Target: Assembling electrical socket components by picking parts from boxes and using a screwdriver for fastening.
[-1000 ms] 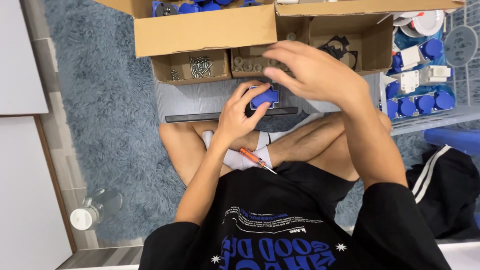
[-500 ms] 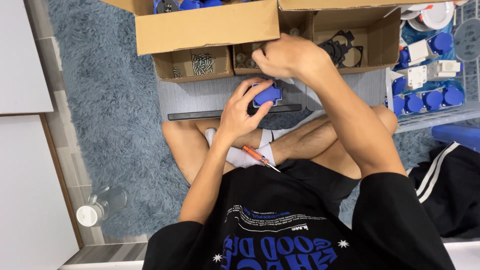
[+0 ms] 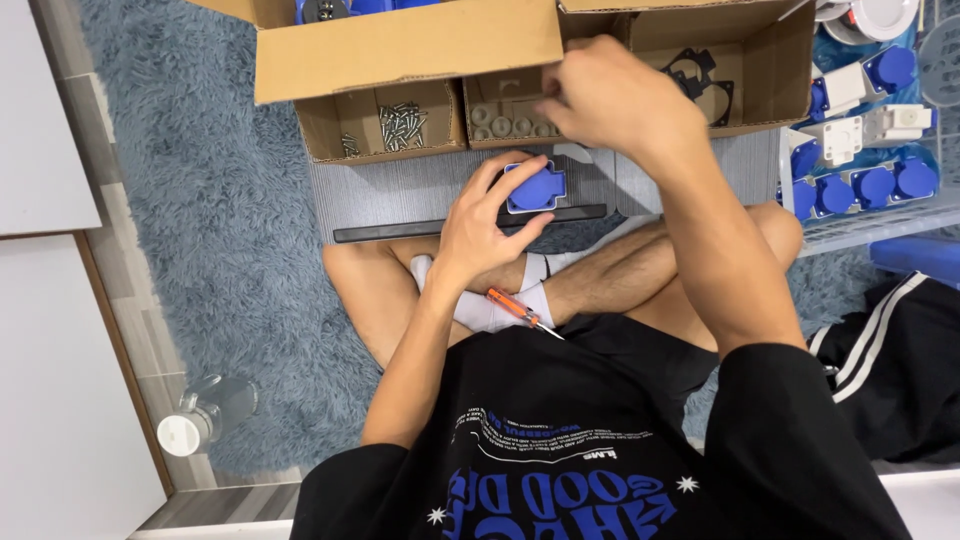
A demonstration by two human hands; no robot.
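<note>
My left hand (image 3: 490, 215) grips a blue socket part (image 3: 535, 187) and holds it above my crossed legs, over a grey board (image 3: 400, 190). Farther out, my right hand (image 3: 610, 95) hovers at the middle cardboard compartment (image 3: 500, 120) of small grey round parts, fingers curled; whether it holds anything is hidden. An orange-handled screwdriver (image 3: 520, 310) lies on my white sock.
Cardboard boxes stand ahead: one with screws (image 3: 400, 125), one with black gaskets (image 3: 705, 70). A wire tray (image 3: 860, 220) at the right holds several blue and white sockets. A clear jar with white lid (image 3: 195, 425) sits on the blue rug at left.
My right hand has moved from over the blue part forward to the box compartment. My left hand has kept its hold on the blue part.
</note>
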